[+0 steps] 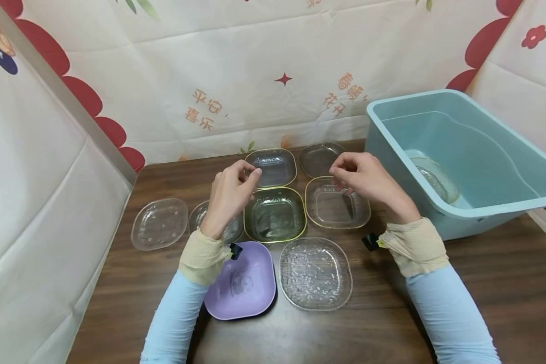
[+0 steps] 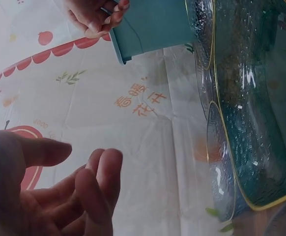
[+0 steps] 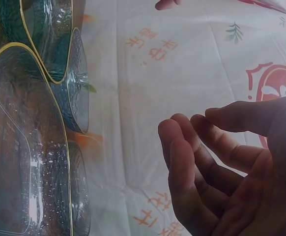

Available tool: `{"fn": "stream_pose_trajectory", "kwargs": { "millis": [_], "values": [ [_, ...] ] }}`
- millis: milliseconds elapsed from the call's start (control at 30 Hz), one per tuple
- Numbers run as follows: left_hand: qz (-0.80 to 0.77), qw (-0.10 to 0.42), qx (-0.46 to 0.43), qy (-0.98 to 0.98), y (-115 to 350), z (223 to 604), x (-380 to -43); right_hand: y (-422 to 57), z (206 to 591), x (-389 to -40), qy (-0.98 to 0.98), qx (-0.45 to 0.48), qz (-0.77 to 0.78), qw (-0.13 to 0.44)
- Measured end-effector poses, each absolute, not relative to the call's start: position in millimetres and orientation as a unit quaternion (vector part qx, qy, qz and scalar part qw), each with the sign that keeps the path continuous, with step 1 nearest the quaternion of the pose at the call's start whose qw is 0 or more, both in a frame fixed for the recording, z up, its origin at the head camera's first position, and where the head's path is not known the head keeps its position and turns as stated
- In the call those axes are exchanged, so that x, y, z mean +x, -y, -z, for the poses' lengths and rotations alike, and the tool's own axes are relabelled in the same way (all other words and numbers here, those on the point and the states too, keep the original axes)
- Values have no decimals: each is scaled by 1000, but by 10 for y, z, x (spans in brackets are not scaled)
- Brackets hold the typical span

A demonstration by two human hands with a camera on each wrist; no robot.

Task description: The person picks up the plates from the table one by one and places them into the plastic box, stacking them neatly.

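Both hands hover over clear square dishes, fingers loosely bent and nothing between them. In the head view my left hand (image 1: 231,191) is above the left side of the group, partly covering a small clear dish (image 1: 233,230). Beside its fingertips is a bluish gold-rimmed dish (image 1: 275,169); in front of that sits a dark green gold-rimmed dish (image 1: 275,216). My right hand (image 1: 366,179) overlaps the back edge of a clear gold-rimmed dish (image 1: 332,205). A smoky dish (image 1: 318,157) lies just behind. The wrist views show thumb and fingertips apart on the left hand, close together on the right.
A purple dish (image 1: 245,283) and a ribbed clear dish (image 1: 316,273) lie at the front, a flat clear dish (image 1: 160,224) at far left. A deep blue tub (image 1: 400,151) stands on the right, with a clear dish (image 1: 429,177) inside. Printed cloth (image 1: 255,60) hangs behind.
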State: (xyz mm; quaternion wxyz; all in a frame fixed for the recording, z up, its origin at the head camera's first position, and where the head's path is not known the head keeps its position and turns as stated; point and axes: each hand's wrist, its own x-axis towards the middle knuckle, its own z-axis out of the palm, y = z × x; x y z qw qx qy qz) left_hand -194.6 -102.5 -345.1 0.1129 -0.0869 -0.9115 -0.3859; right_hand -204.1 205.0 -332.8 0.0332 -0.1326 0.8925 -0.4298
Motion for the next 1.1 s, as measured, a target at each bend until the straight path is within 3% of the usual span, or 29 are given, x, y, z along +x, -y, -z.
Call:
{"fn": "stream_pose_trajectory", "kwargs": {
  "millis": [167, 367, 467, 667, 800, 967, 1100],
  "values": [
    [352, 171, -74, 917, 1057, 3401, -2118, -2069, 3298, -2038, -888, -119, 443, 32],
    [309, 156, -62, 936, 1205, 3385, -2559, -2073, 3251, -2029, -882, -125, 453, 23],
    [292, 102, -50, 950, 1302, 3459, -2794, -2060, 3258, -2040, -882, -123, 453, 27],
    [283, -90, -25, 955, 1365, 3624, -3139, -2076, 3299, -2044, -883, -119, 451, 45],
    [323, -186, -19, 928, 1342, 3698, -3284, -2101, 3303, -2052, -884, -126, 448, 50],
    [338, -241, 4, 910, 1332, 3801, -3343, -2097, 3292, -2050, -881, -129, 452, 56],
    [341, -240, 18, 909, 1303, 3872, -3354, -2091, 3290, -2045, -880, -128, 454, 57]
  ]
}}
